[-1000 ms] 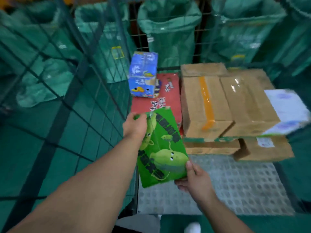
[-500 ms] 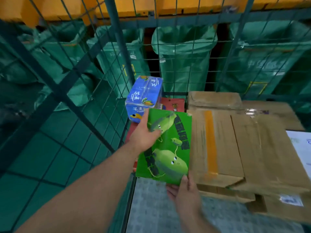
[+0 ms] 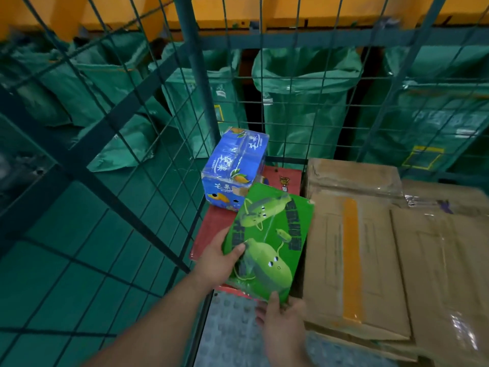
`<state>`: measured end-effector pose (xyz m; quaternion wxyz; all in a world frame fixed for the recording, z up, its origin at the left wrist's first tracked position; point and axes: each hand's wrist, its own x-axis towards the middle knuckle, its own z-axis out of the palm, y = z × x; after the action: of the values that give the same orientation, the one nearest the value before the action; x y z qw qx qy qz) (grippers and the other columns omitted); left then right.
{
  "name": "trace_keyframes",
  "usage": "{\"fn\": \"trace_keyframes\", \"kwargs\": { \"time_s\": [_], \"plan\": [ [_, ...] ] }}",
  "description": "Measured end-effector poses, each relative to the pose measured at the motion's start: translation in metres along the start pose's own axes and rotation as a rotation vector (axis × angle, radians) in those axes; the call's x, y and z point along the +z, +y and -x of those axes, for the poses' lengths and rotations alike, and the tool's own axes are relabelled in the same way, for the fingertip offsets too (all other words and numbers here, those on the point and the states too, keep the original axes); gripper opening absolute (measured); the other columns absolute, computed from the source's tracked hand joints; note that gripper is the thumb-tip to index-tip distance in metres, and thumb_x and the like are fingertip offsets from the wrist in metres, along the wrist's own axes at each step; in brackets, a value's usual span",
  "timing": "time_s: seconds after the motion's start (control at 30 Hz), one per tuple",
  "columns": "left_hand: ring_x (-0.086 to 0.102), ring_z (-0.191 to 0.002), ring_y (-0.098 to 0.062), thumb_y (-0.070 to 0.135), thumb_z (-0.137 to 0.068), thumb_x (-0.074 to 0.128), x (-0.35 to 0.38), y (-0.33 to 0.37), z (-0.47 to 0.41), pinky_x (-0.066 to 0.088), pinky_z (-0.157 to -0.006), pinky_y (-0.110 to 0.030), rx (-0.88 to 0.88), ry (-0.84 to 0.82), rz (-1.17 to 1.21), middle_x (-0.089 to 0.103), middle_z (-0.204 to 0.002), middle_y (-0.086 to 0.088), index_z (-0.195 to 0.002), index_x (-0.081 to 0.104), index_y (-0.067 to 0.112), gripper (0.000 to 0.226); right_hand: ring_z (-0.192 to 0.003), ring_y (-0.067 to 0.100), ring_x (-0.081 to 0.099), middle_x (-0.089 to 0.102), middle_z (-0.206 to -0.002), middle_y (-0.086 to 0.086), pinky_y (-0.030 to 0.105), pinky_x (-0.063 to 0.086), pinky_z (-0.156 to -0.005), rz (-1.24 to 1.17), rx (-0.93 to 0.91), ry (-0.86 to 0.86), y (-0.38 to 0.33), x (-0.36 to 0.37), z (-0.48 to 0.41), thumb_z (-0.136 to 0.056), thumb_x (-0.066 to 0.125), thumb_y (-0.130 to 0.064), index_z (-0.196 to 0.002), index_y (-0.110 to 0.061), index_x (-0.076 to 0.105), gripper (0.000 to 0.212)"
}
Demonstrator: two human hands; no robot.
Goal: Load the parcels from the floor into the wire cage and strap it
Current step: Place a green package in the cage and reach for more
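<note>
A green box [image 3: 272, 239] printed with cartoon figures lies over the red box [image 3: 209, 229] inside the wire cage [image 3: 185, 107]. My left hand [image 3: 219, 260] grips its left edge, thumb on top. My right hand [image 3: 283, 321] holds its near edge, thumb on the top face. A blue mango carton [image 3: 232, 168] stands on the red box just behind the green one. Brown cardboard boxes [image 3: 354, 255] are stacked at the right, touching the green box's right side.
The cage's studded grey floor [image 3: 232, 332] shows at the front. Green woven sacks [image 3: 304, 102] hang behind the back mesh under an orange beam [image 3: 238, 11]. The left mesh wall [image 3: 92, 181] runs close to my left arm.
Both hands carried the green box forward and down into the cage, from in front of the stack to flat on the red box. My left hand slid from its top corner to its left edge.
</note>
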<state>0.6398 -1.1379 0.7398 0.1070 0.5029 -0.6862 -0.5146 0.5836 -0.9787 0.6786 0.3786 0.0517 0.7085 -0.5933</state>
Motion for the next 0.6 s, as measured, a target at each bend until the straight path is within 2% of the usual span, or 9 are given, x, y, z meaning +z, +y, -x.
{"fn": "trace_keyframes", "kwargs": {
  "time_s": [0.03,0.07,0.13,0.2,0.27,0.37,0.43,0.5,0.6],
  "plan": [
    [0.067,-0.110,-0.006,0.034,-0.097,0.069,-0.003,0.005,-0.009,0.050,-0.089,-0.019,-0.001,-0.019,-0.022,0.068,-0.112,0.023,-0.136,0.054,0.040,0.042,-0.064,0.032,0.073,0.074,-0.075,0.018,0.047,0.061,-0.065,-0.043,0.018,-0.017,-0.006,0.004,-0.003,-0.100,0.062,-0.029,-0.109,-0.016,0.047,0.022],
    [0.067,-0.109,-0.008,0.036,-0.097,0.069,-0.006,0.009,-0.019,0.050,-0.093,-0.023,-0.013,-0.036,-0.046,0.068,-0.113,0.021,-0.136,0.055,0.040,0.042,-0.066,0.032,0.075,0.075,-0.078,0.018,0.049,0.061,-0.066,-0.050,0.024,-0.018,-0.012,0.010,-0.009,-0.101,0.060,-0.025,-0.108,-0.022,0.046,0.016],
    [0.066,-0.113,-0.010,0.042,-0.097,0.067,-0.013,0.019,-0.039,0.049,-0.104,-0.031,-0.011,-0.043,-0.074,0.069,-0.120,0.017,-0.139,0.055,0.039,0.044,-0.070,0.029,0.076,0.075,-0.081,0.016,0.055,0.062,-0.072,-0.044,0.011,-0.013,-0.030,0.021,-0.013,-0.102,0.059,-0.027,-0.099,-0.041,0.039,0.024],
    [0.062,-0.120,-0.014,0.045,-0.098,0.065,-0.019,0.029,-0.056,0.046,-0.109,-0.034,-0.005,-0.020,-0.085,0.066,-0.132,0.009,-0.146,0.053,0.034,0.051,-0.076,0.031,0.074,0.072,-0.084,0.018,0.053,0.061,-0.077,-0.062,-0.024,-0.038,-0.048,0.031,-0.018,-0.104,0.056,-0.021,-0.096,-0.036,0.036,0.026],
    [0.060,-0.119,-0.015,0.043,-0.100,0.062,-0.022,0.039,-0.064,0.046,-0.103,-0.029,-0.021,-0.011,-0.083,0.063,-0.136,0.005,-0.147,0.051,0.028,0.051,-0.075,0.034,0.073,0.070,-0.081,0.018,0.057,0.060,-0.077,-0.043,-0.069,-0.016,-0.065,0.039,-0.027,-0.105,0.054,-0.018,-0.093,-0.036,0.037,0.027],
    [0.064,-0.108,-0.008,0.025,-0.102,0.062,-0.018,0.040,-0.060,0.049,-0.091,-0.020,-0.007,-0.011,0.022,0.066,-0.130,0.007,-0.143,0.054,0.029,0.042,-0.071,0.033,0.072,0.071,-0.074,0.011,0.061,0.059,-0.076,0.048,-0.132,0.103,-0.081,0.034,-0.035,-0.103,0.053,-0.027,-0.088,-0.036,0.039,0.022],
    [0.067,-0.106,0.002,0.012,-0.100,0.064,-0.012,0.041,-0.058,0.051,-0.096,-0.017,0.055,-0.032,0.106,0.068,-0.129,0.011,-0.145,0.051,0.034,0.052,-0.075,0.031,0.073,0.074,-0.075,0.008,0.058,0.060,-0.079,0.058,-0.096,0.115,-0.098,0.026,-0.042,-0.105,0.048,-0.031,-0.095,-0.034,0.042,0.012],
    [0.065,-0.110,0.004,0.008,-0.100,0.063,-0.002,0.041,-0.061,0.050,-0.098,-0.016,0.052,-0.048,0.128,0.066,-0.130,0.014,-0.151,0.042,0.038,0.063,-0.080,0.032,0.073,0.074,-0.084,0.011,0.057,0.060,-0.081,0.063,-0.029,0.088,-0.109,0.020,-0.067,-0.107,0.046,-0.031,-0.108,-0.027,0.042,0.006],
    [0.065,-0.118,-0.011,0.031,-0.094,0.070,0.023,0.040,-0.066,0.050,-0.107,-0.036,-0.030,0.019,0.118,0.067,-0.131,0.011,-0.149,0.045,0.032,0.060,-0.084,0.032,0.068,0.069,-0.098,0.016,0.050,0.059,-0.078,0.132,-0.025,0.079,-0.132,0.019,-0.111,-0.100,0.048,-0.028,-0.103,-0.028,0.045,0.005]
  ]
}}
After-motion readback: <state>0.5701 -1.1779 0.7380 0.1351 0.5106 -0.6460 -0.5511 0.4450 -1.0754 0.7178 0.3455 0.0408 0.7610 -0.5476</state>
